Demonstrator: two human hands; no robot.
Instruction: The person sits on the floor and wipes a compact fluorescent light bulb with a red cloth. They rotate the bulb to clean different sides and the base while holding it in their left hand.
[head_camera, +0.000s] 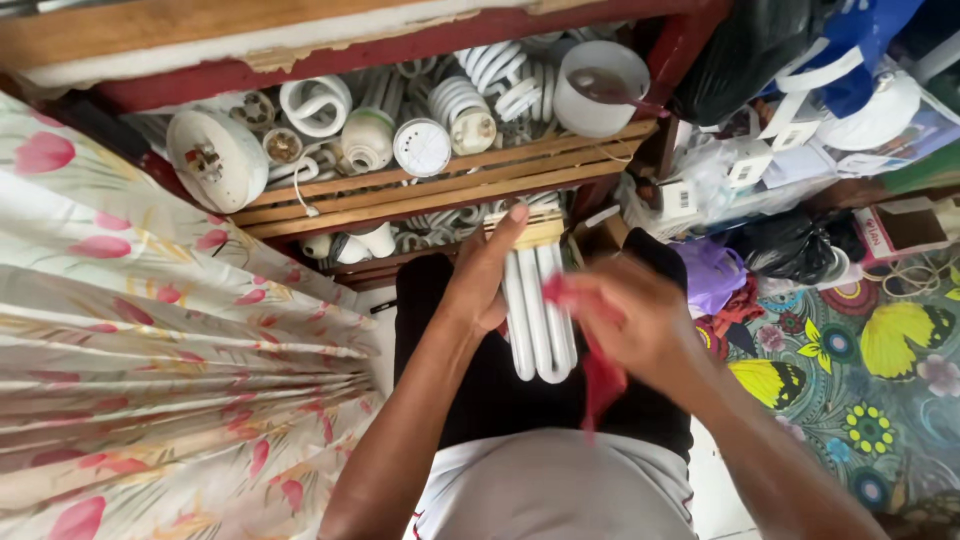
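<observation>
Lamp: white tube bulb (538, 315), long U-shaped tubes, pale base up, over your lap.
Left hand (482, 280): closed around its base.
Right hand (630, 320): pinching red cloth (603, 378) against tubes.

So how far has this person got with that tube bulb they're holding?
Done: hard to tell; the bulbs in the wooden crate show no sign of wiping. In hand: the left hand holds a white tube bulb by its top, and the right hand, blurred, presses a red cloth against the tubes. Left: the crate's many loose bulbs sit untouched.
</observation>
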